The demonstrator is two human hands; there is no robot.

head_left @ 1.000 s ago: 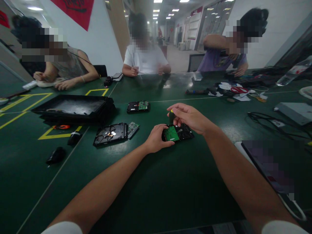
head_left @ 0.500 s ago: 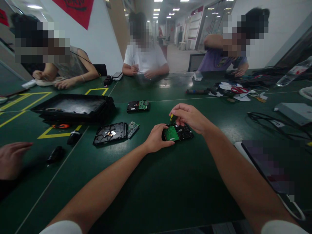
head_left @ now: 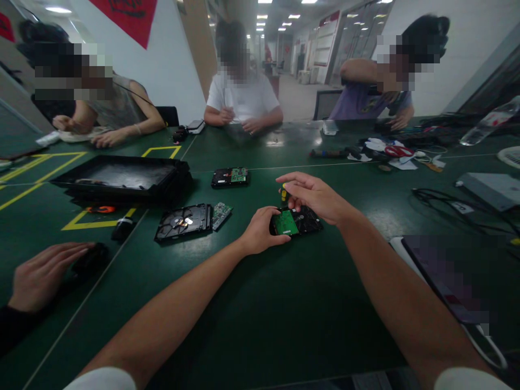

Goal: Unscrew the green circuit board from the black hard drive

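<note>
A hard drive [head_left: 311, 221] lies on the green table with its green circuit board [head_left: 286, 222] facing up. My left hand [head_left: 262, 230] grips the drive's left end, thumb along the near edge and fingers at the far edge. Above the board, my right hand [head_left: 312, 196] is closed on a small screwdriver with a yellow and black handle [head_left: 284, 193]. Its tip is hidden behind the fingers. To the left lie an opened drive casing [head_left: 184, 223] and a loose circuit board [head_left: 222, 215]. Another hard drive [head_left: 229, 177] sits farther back.
A stack of black panels [head_left: 122, 176] stands at the left. Another person's hand [head_left: 51, 271] rests at a black object [head_left: 91, 259]. Several people sit across the table. On the right are a laptop-like device [head_left: 441, 281], black cables [head_left: 442, 200] and a grey box [head_left: 493, 189].
My right hand has shifted slightly left, its index finger straighter, and more of the yellow handle shows. The other person's hand at the left has reached right onto the black object.
</note>
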